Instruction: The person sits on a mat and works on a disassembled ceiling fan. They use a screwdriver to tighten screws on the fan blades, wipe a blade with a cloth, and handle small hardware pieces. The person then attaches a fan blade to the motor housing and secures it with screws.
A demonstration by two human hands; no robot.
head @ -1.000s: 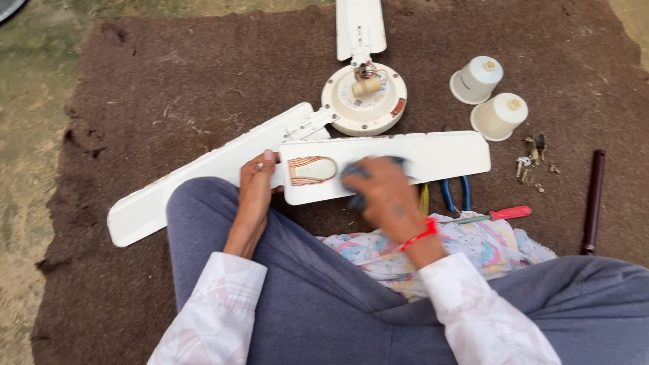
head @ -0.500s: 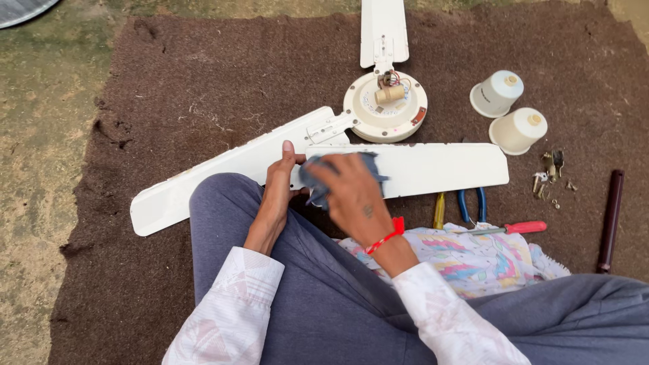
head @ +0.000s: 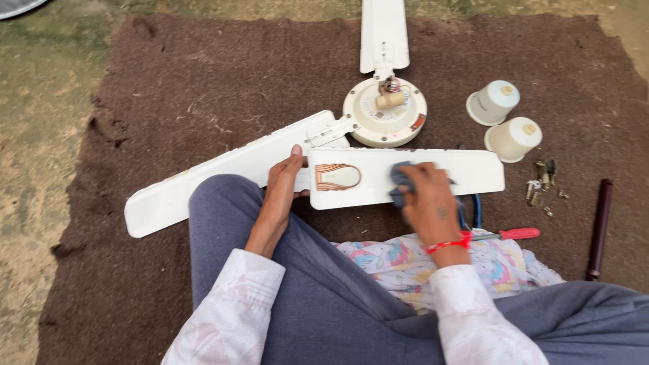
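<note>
A smooth, glossy cream fan blade (head: 433, 177) lies on a coarse, matt brown felt mat (head: 169, 88).

Brown mat (head: 169, 81): fan motor (head: 384, 111), cups (head: 503, 120), screws (head: 544, 184).

A brown felt mat (head: 169, 81) covers the ground, with bare greenish concrete (head: 34, 135) along its left edge. Two cream cup-shaped covers (head: 503, 120) lie on their sides near the mat's right part — one just above the other. Below them sits a small scatter of screws and metal bits (head: 543, 186). A dark rod (head: 599, 226) lies farther right, and a red-handled screwdriver (head: 510, 234) rests beside a flowered cloth (head: 399, 260).
</note>
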